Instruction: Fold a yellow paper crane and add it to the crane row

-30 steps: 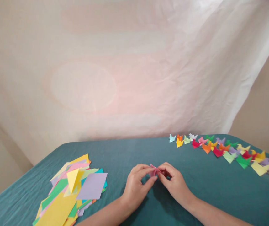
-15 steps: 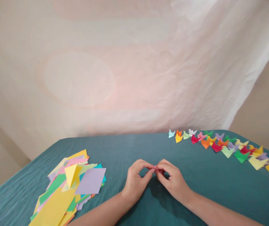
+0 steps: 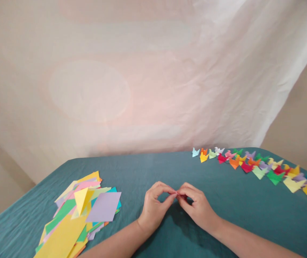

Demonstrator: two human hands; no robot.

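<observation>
My left hand (image 3: 153,208) and my right hand (image 3: 198,208) meet over the middle of the teal table (image 3: 148,168). Both pinch a small folded pink paper piece (image 3: 177,193) between thumb and fingertips, just above the cloth. Only a sliver of the pink paper shows between the fingers; the rest is hidden by them. Both forearms come in from the bottom edge.
A loose pile of coloured paper squares (image 3: 81,211) lies at the left, with a lilac sheet (image 3: 103,207) on top. Rows of several small folded paper birds (image 3: 252,166) run along the back right. A creased white sheet (image 3: 142,79) hangs behind the table.
The pink paper showed as a wider folded shape one second ago; now it is pressed nearly flat between the fingertips. Both hands stay in place; the view tilted slightly.
</observation>
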